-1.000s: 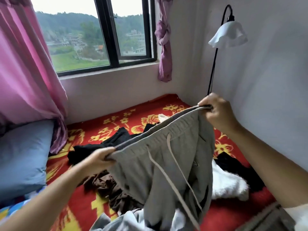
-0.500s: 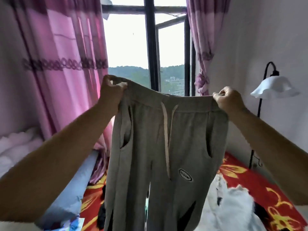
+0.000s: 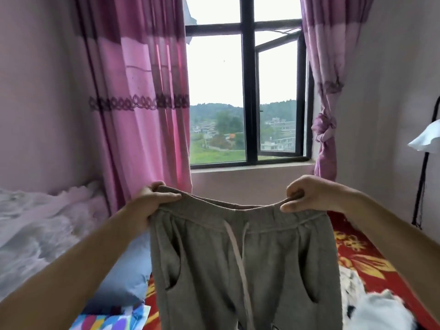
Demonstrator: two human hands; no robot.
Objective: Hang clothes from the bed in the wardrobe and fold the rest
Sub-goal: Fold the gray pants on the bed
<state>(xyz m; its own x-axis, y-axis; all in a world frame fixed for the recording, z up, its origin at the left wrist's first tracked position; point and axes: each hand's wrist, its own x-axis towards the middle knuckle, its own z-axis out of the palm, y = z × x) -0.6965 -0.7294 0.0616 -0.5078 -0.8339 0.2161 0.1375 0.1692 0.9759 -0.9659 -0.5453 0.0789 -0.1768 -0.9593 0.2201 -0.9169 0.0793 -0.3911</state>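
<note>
Head view: my left hand (image 3: 152, 202) and right hand (image 3: 307, 197) each pinch a waistband corner of the grey sweatpants (image 3: 242, 265), held spread above the bed (image 3: 362, 256). Folding seems underway; next, probably bring both legs together.

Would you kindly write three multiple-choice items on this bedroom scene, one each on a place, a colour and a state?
1. Where do the two hands grip the grey drawstring sweatpants?
A. the hems
B. the waistband corners
C. the pockets

2. What colour is the pillow left of the sweatpants?
A. light blue
B. green
C. orange

3. How is the curtain right of the window?
A. taken down
B. drawn across the glass
C. tied in a knot

Answers:
1 B: the left hand and right hand pinch the two ends of the waistband.
2 A: it shows pale blue.
3 C: a knot gathers it beside the frame.
</note>
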